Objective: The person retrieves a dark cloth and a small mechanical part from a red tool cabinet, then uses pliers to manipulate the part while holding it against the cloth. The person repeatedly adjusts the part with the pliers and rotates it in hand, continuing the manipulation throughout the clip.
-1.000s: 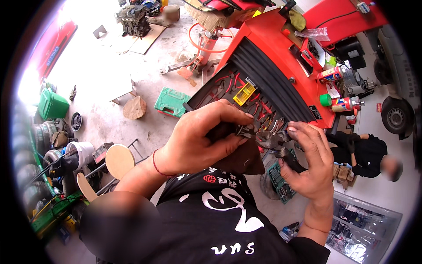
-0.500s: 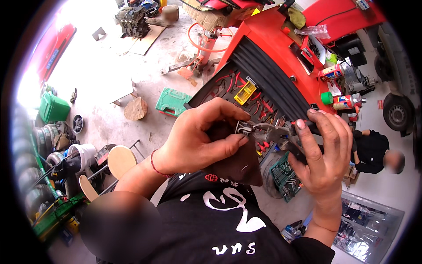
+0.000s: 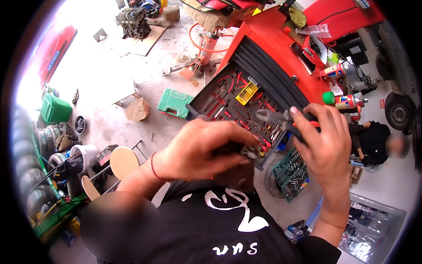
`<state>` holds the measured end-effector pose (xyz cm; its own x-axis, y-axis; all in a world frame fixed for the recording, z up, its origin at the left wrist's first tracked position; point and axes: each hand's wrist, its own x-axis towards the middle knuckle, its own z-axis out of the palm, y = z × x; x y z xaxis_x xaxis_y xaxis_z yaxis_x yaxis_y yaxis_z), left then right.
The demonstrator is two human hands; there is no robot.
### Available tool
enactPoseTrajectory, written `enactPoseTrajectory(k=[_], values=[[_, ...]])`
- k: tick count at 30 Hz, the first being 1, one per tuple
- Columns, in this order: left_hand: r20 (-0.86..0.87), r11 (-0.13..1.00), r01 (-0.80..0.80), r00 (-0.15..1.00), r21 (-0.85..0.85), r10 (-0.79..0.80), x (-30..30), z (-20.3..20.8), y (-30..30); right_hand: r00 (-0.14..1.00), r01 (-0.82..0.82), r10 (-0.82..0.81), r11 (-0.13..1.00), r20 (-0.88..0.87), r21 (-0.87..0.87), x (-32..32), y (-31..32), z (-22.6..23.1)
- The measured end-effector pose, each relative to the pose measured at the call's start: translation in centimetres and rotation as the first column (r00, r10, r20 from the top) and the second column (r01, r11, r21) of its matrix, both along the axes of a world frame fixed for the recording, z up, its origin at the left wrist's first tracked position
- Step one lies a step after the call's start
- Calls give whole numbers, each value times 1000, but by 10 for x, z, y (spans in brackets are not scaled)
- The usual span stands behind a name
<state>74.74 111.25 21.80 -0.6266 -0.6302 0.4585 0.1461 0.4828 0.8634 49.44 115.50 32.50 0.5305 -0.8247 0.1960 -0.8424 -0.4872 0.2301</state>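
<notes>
Apart now, both hands grip: right hand (image 3: 327, 147) lifts pliers (image 3: 281, 119), left hand (image 3: 206, 149) clutches dark part (image 3: 239, 178).

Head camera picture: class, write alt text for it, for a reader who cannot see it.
A person's right hand holds pliers while the left hand grips a dark object at chest height, above an open drawer of red-handled tools in a red tool cart. Below lie a concrete workshop floor, a green case and a round stool.

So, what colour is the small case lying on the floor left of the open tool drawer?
Green; the small case shows best in the head view.
</notes>
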Motion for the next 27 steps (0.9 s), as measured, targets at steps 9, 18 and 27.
enactPoseTrajectory(k=[9, 18, 27], values=[[-218, 899, -13, 968, 437, 120, 4, -13, 0, 311, -189, -629, 694, 713, 695, -23, 4, -48], [-266, 885, -238, 894, 400, 360, -29, -41, -1, -152, -446, -764, 619, 627, 647, 14, 19, -134], [-128, 895, -429, 901, -126, 414, -51, -36, -4, -502, -384, -421, 891, 755, 241, 14, 4, -115]])
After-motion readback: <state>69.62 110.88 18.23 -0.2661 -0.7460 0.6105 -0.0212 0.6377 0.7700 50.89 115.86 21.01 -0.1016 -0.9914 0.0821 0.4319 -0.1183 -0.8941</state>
